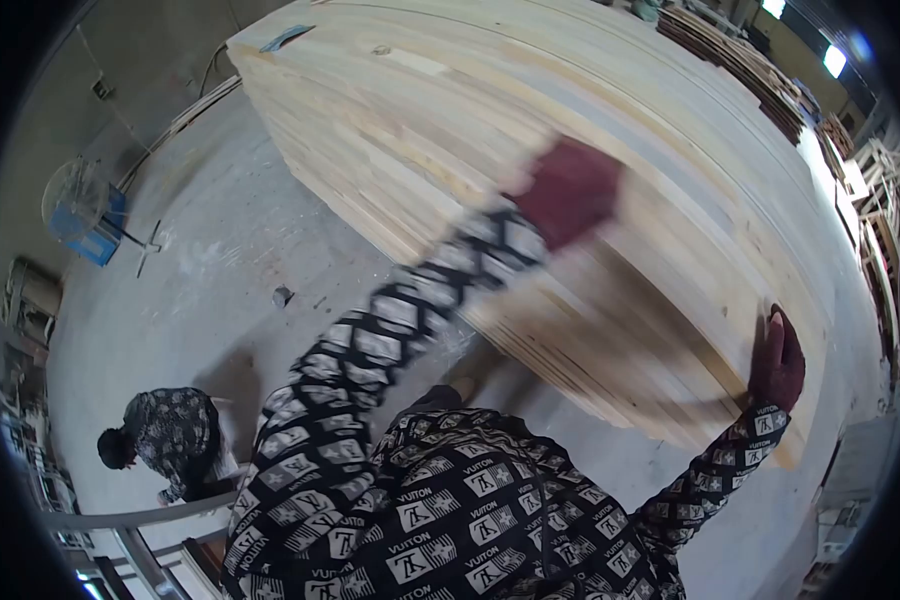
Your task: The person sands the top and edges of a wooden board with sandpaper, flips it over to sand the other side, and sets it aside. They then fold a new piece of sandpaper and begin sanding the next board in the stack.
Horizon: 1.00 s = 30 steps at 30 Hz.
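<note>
A large stack of pale wooden boards (pixel 420 110) fills the upper middle, its layered edges showing on the near side. Over its top, in a maroon glove, my left hand (pixel 572 192) is smeared by motion; its fingers cannot be made out, nor whether it holds anything. My right hand (pixel 778 365), also in a maroon glove, rests near the right end of the stack with its fingers stretched out, holding nothing that shows. A flat bluish piece (pixel 288 38) lies at the stack's far left corner.
A person (pixel 175 435) bends low at the lower left, beside a metal frame (pixel 140 518). A fan with a blue base (pixel 85 215) stands on the grey floor. A small dark object (pixel 282 297) lies there too. More boards (pixel 730 70) are piled at upper right.
</note>
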Available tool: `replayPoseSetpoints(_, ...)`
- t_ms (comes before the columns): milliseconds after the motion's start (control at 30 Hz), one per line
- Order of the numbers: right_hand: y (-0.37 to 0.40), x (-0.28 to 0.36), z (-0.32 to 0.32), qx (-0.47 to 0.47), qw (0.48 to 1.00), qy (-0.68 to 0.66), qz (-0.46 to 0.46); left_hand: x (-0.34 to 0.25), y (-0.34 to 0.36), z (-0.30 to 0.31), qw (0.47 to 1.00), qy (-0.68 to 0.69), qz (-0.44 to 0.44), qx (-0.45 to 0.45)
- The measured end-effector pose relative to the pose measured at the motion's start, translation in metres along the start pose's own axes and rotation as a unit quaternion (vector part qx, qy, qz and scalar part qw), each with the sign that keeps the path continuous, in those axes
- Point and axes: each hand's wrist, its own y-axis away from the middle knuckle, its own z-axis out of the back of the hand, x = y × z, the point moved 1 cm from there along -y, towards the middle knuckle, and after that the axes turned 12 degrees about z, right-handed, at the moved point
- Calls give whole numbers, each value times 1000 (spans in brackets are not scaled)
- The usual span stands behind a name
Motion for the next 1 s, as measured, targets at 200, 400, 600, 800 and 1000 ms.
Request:
replayPoseSetpoints(200,0,-5,1,-11,1000,-25,-3,114,8,75,968,-148,199,27)
replayPoseSetpoints(400,0,0,2,-12,999,-2,32,-53,-27,-33,984,-128,21,122)
replayPoseSetpoints(600,-1,-7,1,-10,1000,-9,6,-144,-13,-51,992,103,-64,39)
replayPoseSetpoints(800,0,4,3,-12,1000,-24,1,48,7,28,999,-22,22,34)
replayPoseSetpoints(1000,3,0,3,-25,1000,-17,1,116,11,82,953,-137,268,37)
